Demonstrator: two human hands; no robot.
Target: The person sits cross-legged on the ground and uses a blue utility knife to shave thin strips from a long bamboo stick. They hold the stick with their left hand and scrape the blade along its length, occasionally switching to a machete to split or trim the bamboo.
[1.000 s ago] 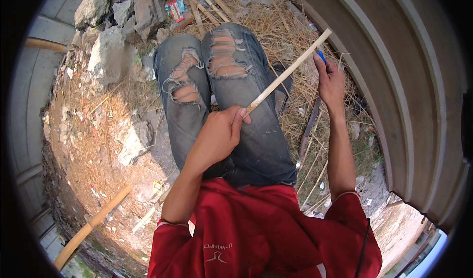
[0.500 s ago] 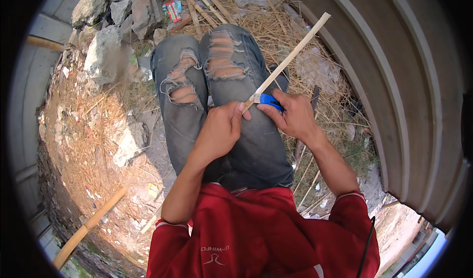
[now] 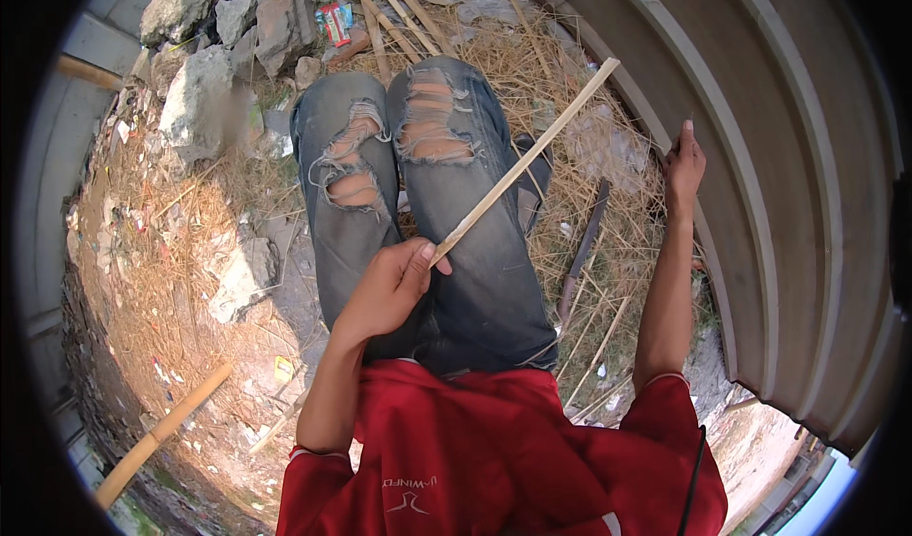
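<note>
My left hand [image 3: 391, 287] is closed round the lower end of a thin, pale bamboo strip [image 3: 532, 156], in front of my thighs. The strip slants up and to the right across my knee, its far end free in the air. My right hand [image 3: 684, 167] is stretched far forward on the right, in front of the corrugated panel and apart from the strip. One finger points ahead while the others look curled in. Whatever they hold, if anything, is hidden; the blue cutter does not show.
A long dark blade [image 3: 584, 241] lies on the straw right of my legs. Rubble blocks [image 3: 199, 99] are at the left, and bamboo pieces [image 3: 389, 18] lie beyond my knees. A corrugated panel [image 3: 750, 156] curves along the right. A thicker bamboo pole [image 3: 166, 429] is at lower left.
My right hand has left the strip and swung forward and right to the panel; the blue cutter it gripped is out of sight. My left hand has drawn the strip slightly back and left.
</note>
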